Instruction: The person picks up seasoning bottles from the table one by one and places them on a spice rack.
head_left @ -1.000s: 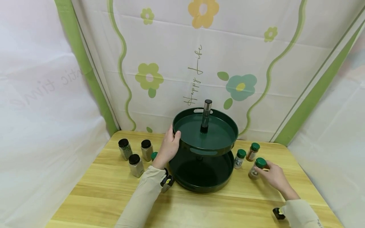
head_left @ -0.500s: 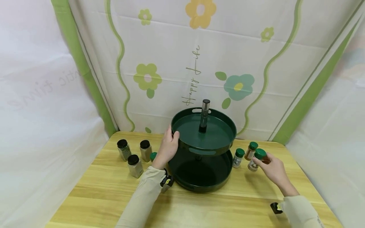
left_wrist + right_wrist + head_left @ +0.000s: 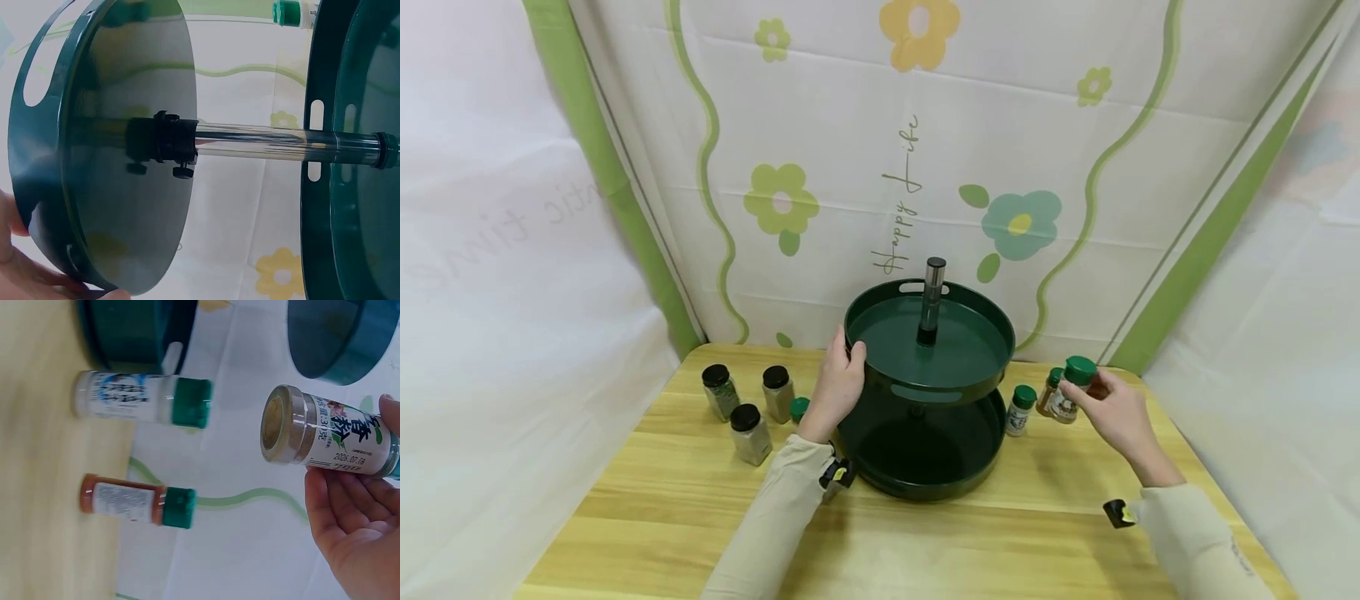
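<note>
Behind the wooden table (image 3: 917, 542) hangs a flowered curtain (image 3: 835, 117). Taking the rack (image 3: 958, 396) as dial, we find the jar (image 3: 1063, 407) at three o'clock, now raised off the table, pinched in the right hand (image 3: 1122, 417); we judge it free to move. The left hand (image 3: 837, 383) grips the upper tray (image 3: 966, 354) at nine. We count two trays and seven visible jars: four green-capped (image 3: 1018, 417), three black-capped (image 3: 778, 398).

The tiered tray (image 3: 958, 358) stands between jars (image 3: 1019, 412), apparently before the curtain (image 3: 842, 125).
</note>
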The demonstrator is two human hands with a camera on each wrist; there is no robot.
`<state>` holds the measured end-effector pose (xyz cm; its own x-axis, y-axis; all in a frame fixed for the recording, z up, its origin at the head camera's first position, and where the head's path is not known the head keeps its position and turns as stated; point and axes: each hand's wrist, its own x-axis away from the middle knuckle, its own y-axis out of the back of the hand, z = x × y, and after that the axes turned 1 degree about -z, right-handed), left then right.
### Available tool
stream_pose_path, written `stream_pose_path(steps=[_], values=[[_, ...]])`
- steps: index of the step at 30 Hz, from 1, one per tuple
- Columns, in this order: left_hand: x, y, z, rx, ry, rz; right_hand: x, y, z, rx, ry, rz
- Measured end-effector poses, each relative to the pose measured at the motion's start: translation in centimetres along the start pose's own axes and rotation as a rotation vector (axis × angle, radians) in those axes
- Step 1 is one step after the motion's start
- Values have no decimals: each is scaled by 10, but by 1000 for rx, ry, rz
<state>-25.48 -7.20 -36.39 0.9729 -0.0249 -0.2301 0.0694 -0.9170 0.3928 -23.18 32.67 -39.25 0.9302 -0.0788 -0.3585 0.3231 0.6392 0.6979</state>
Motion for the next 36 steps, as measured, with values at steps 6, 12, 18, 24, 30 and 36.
stream_pose_path(steps=[6,12,18,24,30,36], values=[[-1,0,-1,-7,-13,-11,-10,6,16,-11,32,-36],[-1,-1,-1,-12,-15,-12,-17,9,30,-49,22,-62],[1,-1,-2,17,-2,-23,-26,9,47,-78,39,-84],[2,-1,-1,32,17,-23,-35,13,64,-99,72,-101],[2,-2,-1,29,21,-21,-37,15,76,-138,98,-138],[4,-2,-1,40,20,-16,-42,16,91,-166,127,-155]])
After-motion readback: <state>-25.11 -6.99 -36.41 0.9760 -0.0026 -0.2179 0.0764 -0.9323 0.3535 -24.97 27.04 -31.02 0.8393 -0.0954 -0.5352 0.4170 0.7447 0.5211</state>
